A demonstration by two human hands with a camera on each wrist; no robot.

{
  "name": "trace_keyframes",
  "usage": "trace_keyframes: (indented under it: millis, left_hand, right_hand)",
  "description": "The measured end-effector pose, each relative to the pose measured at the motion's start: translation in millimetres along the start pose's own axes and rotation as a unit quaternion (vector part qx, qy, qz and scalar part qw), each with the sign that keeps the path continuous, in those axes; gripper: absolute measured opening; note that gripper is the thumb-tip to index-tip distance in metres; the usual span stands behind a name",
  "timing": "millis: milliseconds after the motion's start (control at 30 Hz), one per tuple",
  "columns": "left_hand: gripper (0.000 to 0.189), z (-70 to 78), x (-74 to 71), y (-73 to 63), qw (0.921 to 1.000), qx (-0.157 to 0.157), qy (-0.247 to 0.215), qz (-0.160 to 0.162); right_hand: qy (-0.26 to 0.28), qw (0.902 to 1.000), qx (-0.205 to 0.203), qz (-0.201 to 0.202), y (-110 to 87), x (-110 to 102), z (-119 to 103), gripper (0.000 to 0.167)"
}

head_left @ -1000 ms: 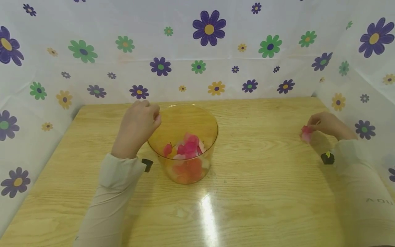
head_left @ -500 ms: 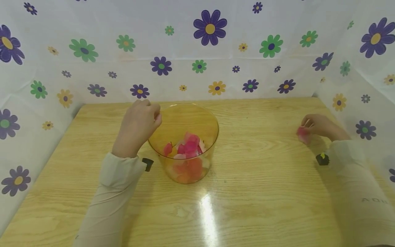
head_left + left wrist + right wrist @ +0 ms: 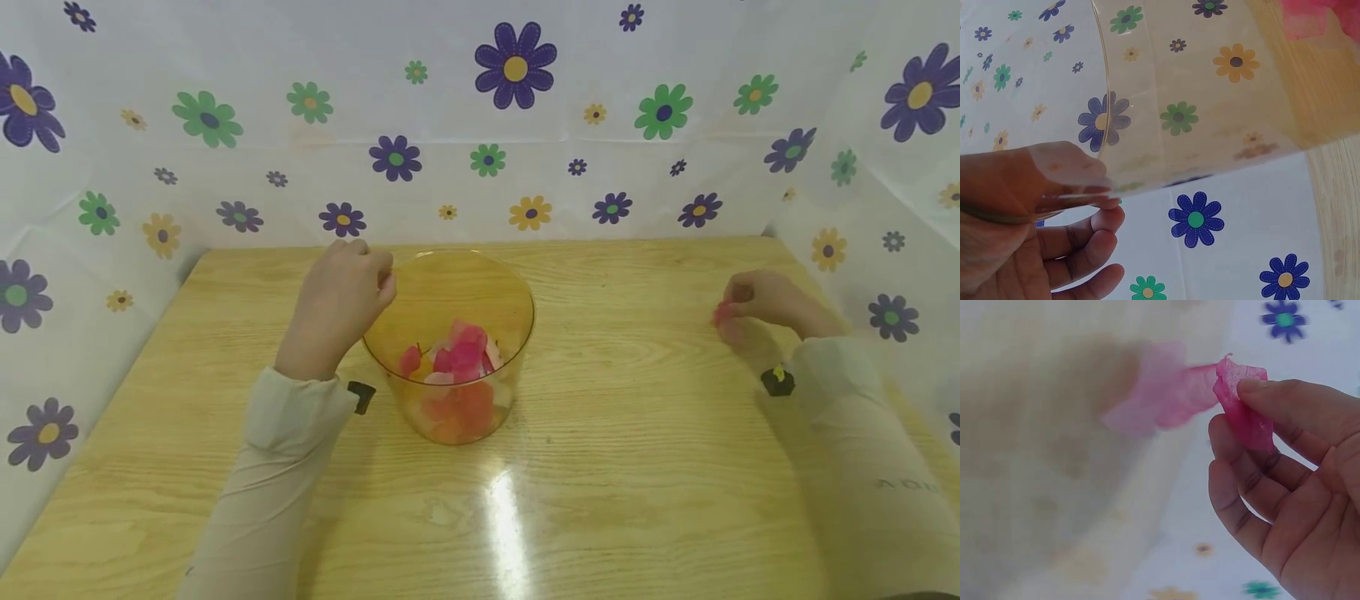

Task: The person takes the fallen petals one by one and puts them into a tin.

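A see-through amber tub (image 3: pixel 457 283) stands on the table, left of centre, with several pink, red and pale artificial petals (image 3: pixel 467 354) inside. My left hand (image 3: pixel 333 304) grips the tub's left rim. In the left wrist view the thumb lies behind the clear wall (image 3: pixel 1197 144) and the other fingers are curled below. At the far right, my right hand (image 3: pixel 776 302) pinches a pink petal (image 3: pixel 1247 412) between thumb and fingers, just above the tabletop. Beyond it shows a blurred paler pink piece (image 3: pixel 1160 394); whether the two are joined, I cannot tell.
The wooden table (image 3: pixel 615 433) is backed by a white flower-print cloth (image 3: pixel 435 100), which also stands along both sides. Small black pieces (image 3: pixel 777 382) stick out at the wrists.
My right hand has shifted a little to the left with the pink petal in its fingers. The left hand keeps its hold on the tub's rim, and the tub stays put.
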State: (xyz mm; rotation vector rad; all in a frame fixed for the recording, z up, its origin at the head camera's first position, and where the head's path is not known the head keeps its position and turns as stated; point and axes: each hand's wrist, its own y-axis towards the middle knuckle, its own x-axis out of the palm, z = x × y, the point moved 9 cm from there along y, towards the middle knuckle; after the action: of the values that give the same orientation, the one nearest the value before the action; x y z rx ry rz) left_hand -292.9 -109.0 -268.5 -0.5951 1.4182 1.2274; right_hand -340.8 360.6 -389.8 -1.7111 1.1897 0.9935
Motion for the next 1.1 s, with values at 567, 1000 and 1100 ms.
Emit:
trace_keyframes:
  millis: [567,1000,1100]
  left_hand:
    - [0.017,-1.2,-1.8,-1.3,1.0000,-0.003,0.002,-0.002]
    - [0.017,-1.7,0.9,-0.2,0.9999,-0.007,0.004,-0.009]
    - [0.017,-1.4,2.0,0.3,0.9998,-0.011,0.004,-0.015]
  right_hand:
    - [-0.019,0.9956,-0.092,-0.002,-6.3,-33,-140,0.004]
    - [-0.012,0.9795,-0.200,0.023,1.0,-26,-208,0.005]
    - [-0.003,0.9640,-0.262,0.046,-6.5,-34,-245,0.006]
